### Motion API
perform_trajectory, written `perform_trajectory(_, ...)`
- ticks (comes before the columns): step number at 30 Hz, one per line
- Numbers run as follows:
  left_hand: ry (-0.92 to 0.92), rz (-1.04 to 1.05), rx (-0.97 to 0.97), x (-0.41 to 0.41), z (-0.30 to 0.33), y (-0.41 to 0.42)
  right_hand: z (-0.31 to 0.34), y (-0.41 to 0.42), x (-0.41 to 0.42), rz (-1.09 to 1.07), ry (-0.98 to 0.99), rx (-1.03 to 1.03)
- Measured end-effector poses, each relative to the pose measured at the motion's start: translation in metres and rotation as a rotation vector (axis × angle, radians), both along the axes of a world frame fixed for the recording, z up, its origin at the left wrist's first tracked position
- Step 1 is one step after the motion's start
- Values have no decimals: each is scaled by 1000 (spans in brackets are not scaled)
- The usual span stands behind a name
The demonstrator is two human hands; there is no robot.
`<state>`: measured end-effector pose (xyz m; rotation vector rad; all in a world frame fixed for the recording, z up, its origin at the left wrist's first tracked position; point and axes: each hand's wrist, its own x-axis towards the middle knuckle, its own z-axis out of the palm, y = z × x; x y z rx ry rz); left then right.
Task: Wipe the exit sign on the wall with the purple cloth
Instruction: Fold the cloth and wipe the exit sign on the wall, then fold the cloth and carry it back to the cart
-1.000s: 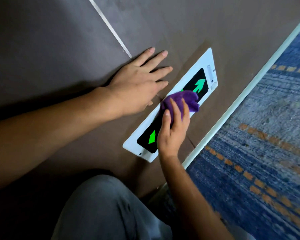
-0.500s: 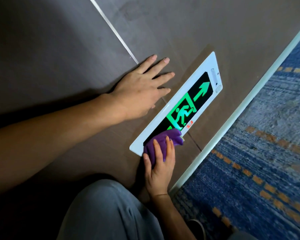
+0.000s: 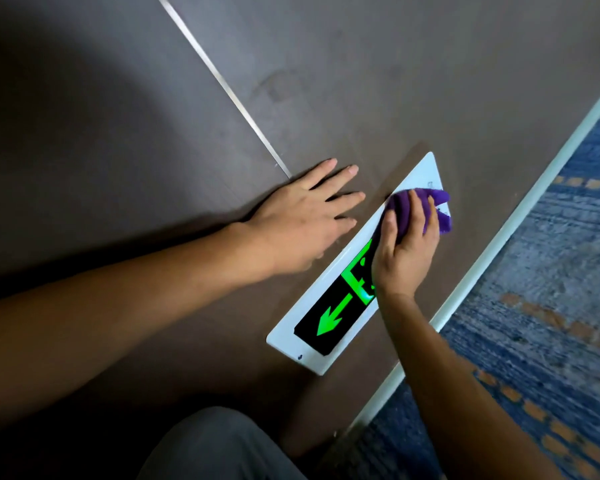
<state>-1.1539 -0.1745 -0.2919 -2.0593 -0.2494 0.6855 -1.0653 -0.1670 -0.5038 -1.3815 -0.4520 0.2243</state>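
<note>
The exit sign (image 3: 326, 323) is a long white-framed panel with a black face and glowing green arrow, fixed low on the brown wall. My right hand (image 3: 404, 251) presses the bunched purple cloth (image 3: 404, 206) flat against the sign's far end, covering its right arrow and part of the running-figure symbol. My left hand (image 3: 303, 223) lies flat on the wall just above the sign, fingers spread, holding nothing.
A thin metal seam (image 3: 222, 88) runs diagonally across the wall panels. A pale skirting strip (image 3: 499, 237) separates the wall from blue carpet (image 3: 551, 323) with orange dashes. My knee in grey trousers (image 3: 215, 448) is at the bottom.
My right hand has swept the cloth from the sign's near left end up to its far right end. The left arrow is uncovered again. My left hand stays planted on the wall.
</note>
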Motion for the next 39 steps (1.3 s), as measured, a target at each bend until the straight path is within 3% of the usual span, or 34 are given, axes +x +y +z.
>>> perform_trajectory(3,15,22,-2,2,2,-3,3,3,10,-19,193,11)
perform_trajectory(8,-15,-42,-39,0,2,-1,-6,-5,13,11,227,-108)
perform_trajectory(11,-80,-78,-61,0,-2,3,-26,-26,17,102,443,-138)
perform_trajectory(15,-506,-88,-258,9,-4,-1,-31,-78,25,220,571,-109)
perform_trajectory(20,-1083,-120,-601,12,-41,-25,22,-126,72,265,665,129)
perform_trajectory(24,-1377,135,-1015,46,-78,-75,74,-175,83,197,627,288)
perform_trajectory(27,-1579,403,-1467,80,-85,-107,93,-209,94,148,591,358)
perform_trajectory(30,-1497,641,-1878,93,-81,-133,121,-235,95,33,674,372)
perform_trajectory(32,-1416,801,-2078,92,-73,-148,145,-246,89,-34,606,304)
perform_trajectory(35,-1488,1132,-2264,86,-53,-175,183,-267,81,-91,381,204)
perform_trajectory(39,-1495,1514,-2370,79,-1,-210,232,-308,69,-115,311,108)
